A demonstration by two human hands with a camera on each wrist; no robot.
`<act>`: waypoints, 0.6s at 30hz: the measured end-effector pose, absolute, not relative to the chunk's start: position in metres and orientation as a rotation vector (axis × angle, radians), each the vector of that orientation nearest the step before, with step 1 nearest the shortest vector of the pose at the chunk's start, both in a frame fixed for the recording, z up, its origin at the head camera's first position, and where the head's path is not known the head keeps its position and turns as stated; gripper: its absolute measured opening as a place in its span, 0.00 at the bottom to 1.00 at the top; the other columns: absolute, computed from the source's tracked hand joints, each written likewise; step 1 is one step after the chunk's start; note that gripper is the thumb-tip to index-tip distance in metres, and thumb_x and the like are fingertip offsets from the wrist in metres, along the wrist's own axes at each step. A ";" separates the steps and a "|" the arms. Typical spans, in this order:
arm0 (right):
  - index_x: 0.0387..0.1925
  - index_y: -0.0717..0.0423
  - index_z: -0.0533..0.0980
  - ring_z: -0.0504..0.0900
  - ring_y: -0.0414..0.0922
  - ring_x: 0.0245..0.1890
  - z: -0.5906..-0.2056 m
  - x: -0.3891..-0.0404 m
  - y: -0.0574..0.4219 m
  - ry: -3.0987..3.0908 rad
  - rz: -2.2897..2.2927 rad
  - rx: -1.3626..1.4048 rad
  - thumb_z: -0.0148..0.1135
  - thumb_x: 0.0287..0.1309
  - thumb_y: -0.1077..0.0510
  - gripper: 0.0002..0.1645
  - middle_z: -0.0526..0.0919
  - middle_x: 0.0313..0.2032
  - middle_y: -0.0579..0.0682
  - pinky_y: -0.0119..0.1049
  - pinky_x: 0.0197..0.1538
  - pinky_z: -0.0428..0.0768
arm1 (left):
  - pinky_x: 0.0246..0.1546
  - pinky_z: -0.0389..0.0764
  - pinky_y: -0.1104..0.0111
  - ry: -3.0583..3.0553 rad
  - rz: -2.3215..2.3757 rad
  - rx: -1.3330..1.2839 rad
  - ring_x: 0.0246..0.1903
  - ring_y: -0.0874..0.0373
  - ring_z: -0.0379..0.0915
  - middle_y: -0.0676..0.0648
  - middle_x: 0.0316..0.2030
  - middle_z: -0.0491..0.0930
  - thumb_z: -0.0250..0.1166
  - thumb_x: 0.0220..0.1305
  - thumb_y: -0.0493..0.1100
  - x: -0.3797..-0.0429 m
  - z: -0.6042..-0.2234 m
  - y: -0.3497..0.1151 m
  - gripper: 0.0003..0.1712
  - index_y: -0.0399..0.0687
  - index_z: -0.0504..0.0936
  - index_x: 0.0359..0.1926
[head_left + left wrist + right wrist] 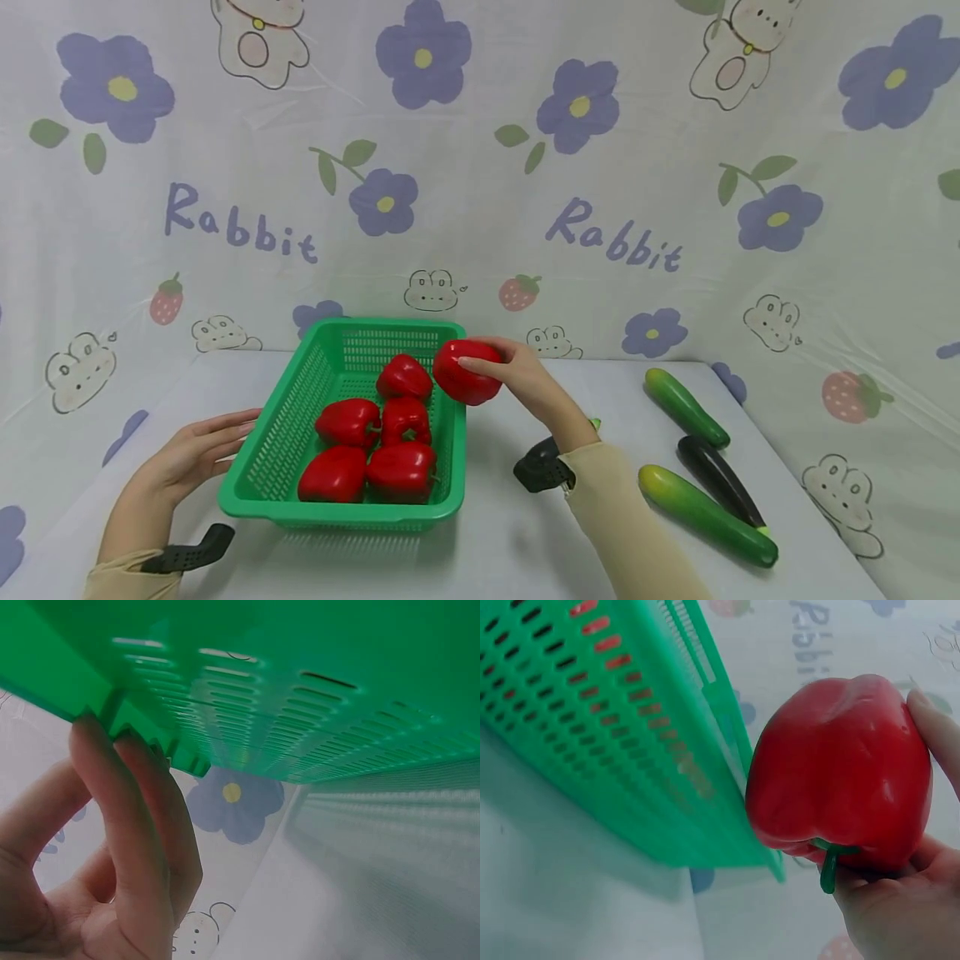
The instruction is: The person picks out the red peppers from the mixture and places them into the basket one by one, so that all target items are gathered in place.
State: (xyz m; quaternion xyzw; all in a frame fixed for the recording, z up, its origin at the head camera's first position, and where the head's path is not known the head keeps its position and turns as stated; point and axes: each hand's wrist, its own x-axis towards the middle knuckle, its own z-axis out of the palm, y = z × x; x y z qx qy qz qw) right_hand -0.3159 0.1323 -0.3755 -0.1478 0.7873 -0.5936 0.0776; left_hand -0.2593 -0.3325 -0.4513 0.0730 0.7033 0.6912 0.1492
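My right hand (517,375) grips a red bell pepper (467,372), thumb on one side and fingers on the other, over the right rim of a green plastic basket (258,450). In the right wrist view the held bell pepper (840,772) shows its short green stem pointing down. Several more red bell peppers (348,422) lie inside the basket, toward its front and right. On the basket's left side is my left hand (191,454). Seen in the left wrist view, its fingers (131,817) are extended, fingertips at the underside of the green rim.
On the right of the white table (510,533) lie two green zucchinis, one farther back (686,408) and one nearer (708,515). A dark eggplant (722,483) lies between them. A patterned cloth (465,233) hangs behind the table. Beside my right wrist a small green tip (596,423) shows.
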 end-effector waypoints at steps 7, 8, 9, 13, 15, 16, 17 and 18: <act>0.60 0.44 0.74 0.76 0.47 0.57 -0.372 -0.312 0.103 2.306 -1.808 -0.506 0.67 0.58 0.44 0.28 0.81 0.53 0.48 0.49 0.61 0.76 | 0.47 0.80 0.70 2.057 1.969 0.196 0.48 0.75 0.78 0.70 0.46 0.82 0.54 0.74 0.43 -0.257 -0.450 -0.331 0.15 0.73 0.80 0.48; 0.59 0.43 0.75 0.76 0.47 0.57 -0.371 -0.312 0.099 2.302 -1.809 -0.507 0.67 0.57 0.44 0.28 0.81 0.53 0.48 0.49 0.61 0.76 | 0.47 0.80 0.69 2.059 1.970 0.187 0.47 0.75 0.78 0.70 0.46 0.82 0.54 0.74 0.43 -0.257 -0.450 -0.331 0.15 0.73 0.81 0.48; 0.59 0.43 0.75 0.76 0.47 0.57 -0.371 -0.311 0.095 2.297 -1.811 -0.505 0.67 0.57 0.44 0.28 0.81 0.53 0.47 0.48 0.61 0.76 | 0.47 0.80 0.69 2.062 1.970 0.179 0.47 0.75 0.78 0.70 0.45 0.82 0.54 0.73 0.43 -0.257 -0.450 -0.330 0.15 0.73 0.81 0.48; 0.58 0.43 0.76 0.77 0.47 0.56 -0.370 -0.307 0.080 2.297 -1.798 -0.496 0.68 0.57 0.44 0.28 0.81 0.53 0.48 0.46 0.58 0.79 | 0.47 0.80 0.69 2.049 1.973 0.188 0.47 0.74 0.78 0.70 0.46 0.82 0.54 0.74 0.43 -0.258 -0.450 -0.331 0.15 0.72 0.81 0.48; 0.58 0.43 0.76 0.77 0.47 0.55 -0.371 -0.306 0.073 2.308 -1.784 -0.486 0.68 0.56 0.44 0.28 0.81 0.53 0.48 0.45 0.55 0.80 | 0.47 0.80 0.69 2.041 1.977 0.196 0.47 0.74 0.78 0.69 0.46 0.82 0.54 0.74 0.43 -0.258 -0.450 -0.331 0.15 0.72 0.81 0.48; 0.58 0.44 0.76 0.77 0.47 0.54 -0.370 -0.304 0.070 2.314 -1.777 -0.483 0.68 0.56 0.44 0.28 0.81 0.53 0.48 0.44 0.54 0.81 | 0.47 0.80 0.69 2.035 1.982 0.198 0.47 0.74 0.78 0.69 0.46 0.82 0.54 0.74 0.42 -0.258 -0.450 -0.331 0.16 0.72 0.81 0.47; 0.58 0.44 0.76 0.77 0.47 0.54 -0.371 -0.303 0.067 2.316 -1.770 -0.478 0.68 0.56 0.44 0.29 0.81 0.53 0.48 0.44 0.53 0.81 | 0.47 0.80 0.69 2.031 1.984 0.201 0.47 0.74 0.79 0.69 0.46 0.82 0.54 0.74 0.42 -0.259 -0.450 -0.331 0.16 0.73 0.81 0.47; 0.58 0.45 0.76 0.78 0.47 0.54 -0.371 -0.302 0.064 2.315 -1.765 -0.475 0.68 0.56 0.44 0.29 0.81 0.53 0.49 0.44 0.53 0.81 | 0.46 0.81 0.69 2.027 1.986 0.204 0.47 0.74 0.79 0.69 0.46 0.82 0.54 0.74 0.42 -0.259 -0.450 -0.331 0.16 0.73 0.81 0.47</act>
